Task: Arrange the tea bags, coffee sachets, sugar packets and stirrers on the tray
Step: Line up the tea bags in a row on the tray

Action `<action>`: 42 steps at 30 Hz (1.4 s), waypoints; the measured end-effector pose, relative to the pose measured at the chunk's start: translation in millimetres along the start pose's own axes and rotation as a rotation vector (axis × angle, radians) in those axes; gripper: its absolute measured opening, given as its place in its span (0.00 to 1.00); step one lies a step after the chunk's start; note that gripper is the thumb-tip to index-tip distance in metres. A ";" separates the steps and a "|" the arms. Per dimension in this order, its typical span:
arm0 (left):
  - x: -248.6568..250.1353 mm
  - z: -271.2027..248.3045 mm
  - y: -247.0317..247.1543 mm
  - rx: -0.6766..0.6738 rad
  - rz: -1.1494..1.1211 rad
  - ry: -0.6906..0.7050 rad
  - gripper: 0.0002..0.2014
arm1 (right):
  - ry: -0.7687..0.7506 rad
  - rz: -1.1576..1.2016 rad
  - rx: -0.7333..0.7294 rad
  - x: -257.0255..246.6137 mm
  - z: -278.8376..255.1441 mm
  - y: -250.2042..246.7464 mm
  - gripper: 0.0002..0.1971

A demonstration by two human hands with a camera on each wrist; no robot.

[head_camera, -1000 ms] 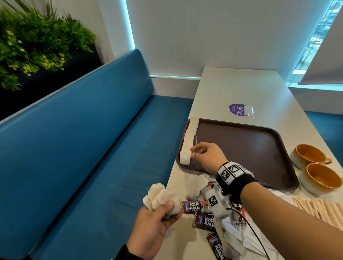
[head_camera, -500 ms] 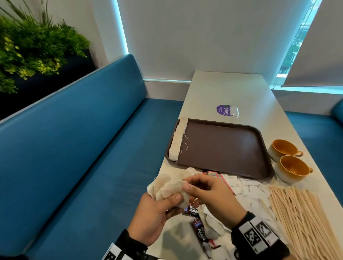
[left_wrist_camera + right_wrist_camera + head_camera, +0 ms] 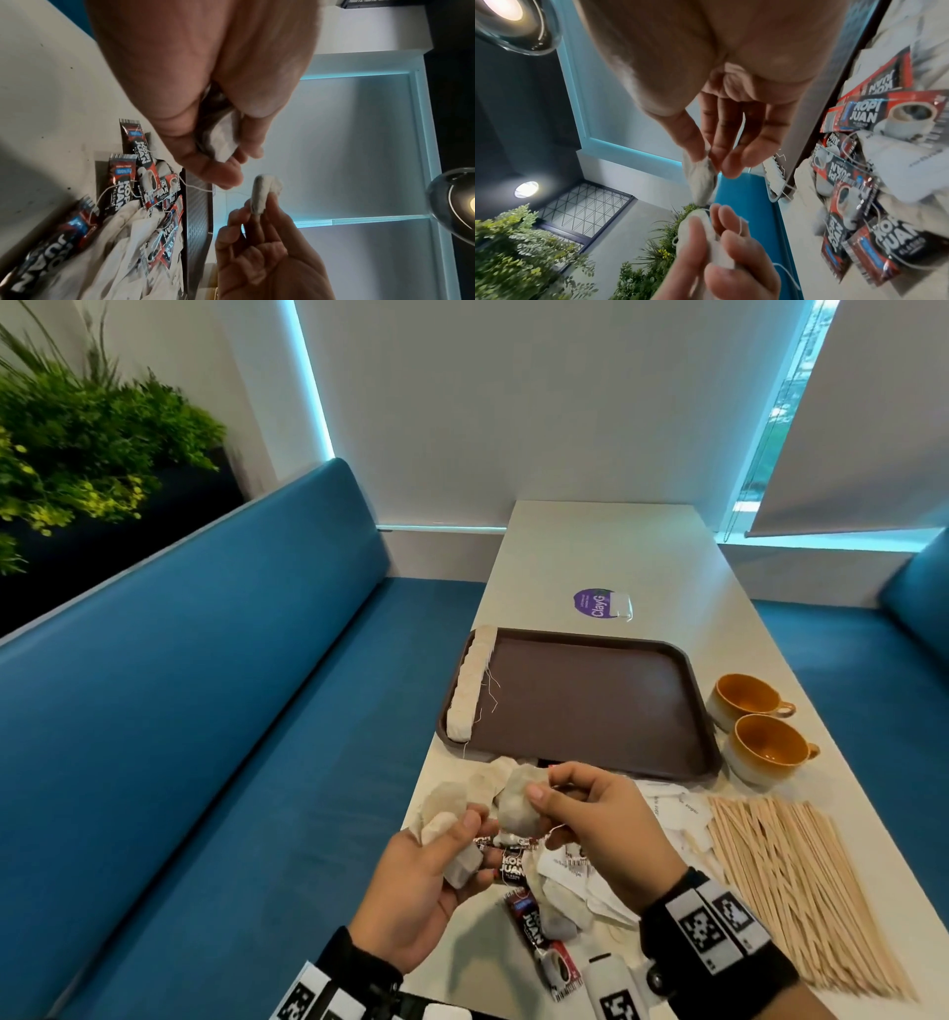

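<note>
Since a second ago, the right hand (image 3: 595, 819) has come back from the tray (image 3: 590, 701) and now pinches one tea bag (image 3: 516, 806) pulled out of the bunch. Its thumb and fingers squeeze the top of the bag. The left hand (image 3: 426, 880) holds a bunch of tea bags (image 3: 447, 819), fingers curled round them. A row of tea bags (image 3: 470, 688) lies at 9 o'clock on the tray. Coffee sachets (image 3: 513, 862) lie under the hands on the bench (image 3: 590, 546). Stirrers (image 3: 791, 880) lie at 4 o'clock from the tray.
</note>
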State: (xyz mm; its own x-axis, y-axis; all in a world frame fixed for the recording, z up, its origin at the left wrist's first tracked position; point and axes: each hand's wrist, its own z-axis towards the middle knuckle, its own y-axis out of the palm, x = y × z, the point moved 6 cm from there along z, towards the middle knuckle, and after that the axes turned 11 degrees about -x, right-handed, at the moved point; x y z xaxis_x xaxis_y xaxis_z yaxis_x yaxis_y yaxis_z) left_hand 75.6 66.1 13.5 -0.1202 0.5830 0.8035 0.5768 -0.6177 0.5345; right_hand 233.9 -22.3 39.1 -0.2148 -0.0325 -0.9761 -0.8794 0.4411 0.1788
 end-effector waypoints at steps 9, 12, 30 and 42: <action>-8.0 8.1 7.8 -0.059 0.197 -0.044 0.06 | -0.026 -0.085 -0.023 0.8 0.0 1.2 0.04; -7.8 10.1 3.9 0.010 0.161 -0.028 0.04 | -0.085 -0.005 0.071 0.4 -1.5 -6.0 0.07; -17.4 19.0 -48.5 0.137 -0.134 -0.096 0.13 | 0.016 -0.377 -0.043 -17.8 69.4 -0.8 0.08; -11.5 22.4 -79.7 0.200 -0.215 -0.130 0.15 | 0.136 -0.596 -0.055 38.0 202.6 3.0 0.11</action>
State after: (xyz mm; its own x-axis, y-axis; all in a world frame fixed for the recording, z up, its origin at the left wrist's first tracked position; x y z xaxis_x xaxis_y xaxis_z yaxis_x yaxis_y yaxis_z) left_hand 49.1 120.5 -44.3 -0.1599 0.7598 0.6302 0.6986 -0.3640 0.6161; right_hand 309.2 159.6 -22.4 0.2714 -0.3756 -0.8861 -0.8847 0.2653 -0.3834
